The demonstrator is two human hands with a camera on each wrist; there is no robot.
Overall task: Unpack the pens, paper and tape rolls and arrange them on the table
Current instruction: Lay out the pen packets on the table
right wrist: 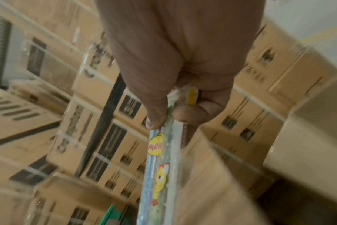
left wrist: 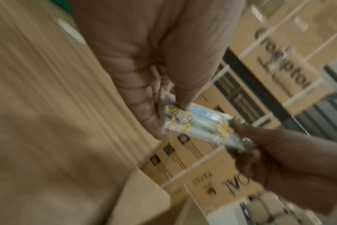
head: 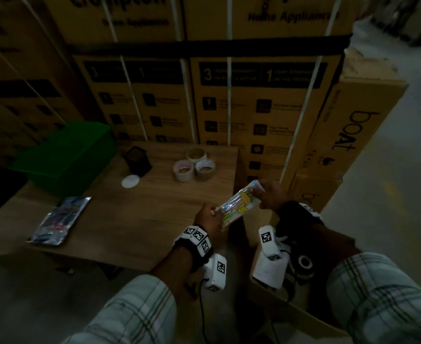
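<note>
Setting: we stand among stacked cartons at a wooden bench (head: 135,219).
Fingers: our left hand (head: 208,217) and right hand (head: 271,194) pinch the ends of a pen packet (head: 236,203), above the bench's right edge.
Done: three tape rolls (head: 194,165), foil packet (head: 58,220) laid out.
Left: we judge pens unplaced; paper unseen.

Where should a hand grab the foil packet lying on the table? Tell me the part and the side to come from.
Grip the foil packet by its long edges near the middle, coming from above. It lies flat on the table with bare wood all round, so fingers can probably slide under either edge.
</note>
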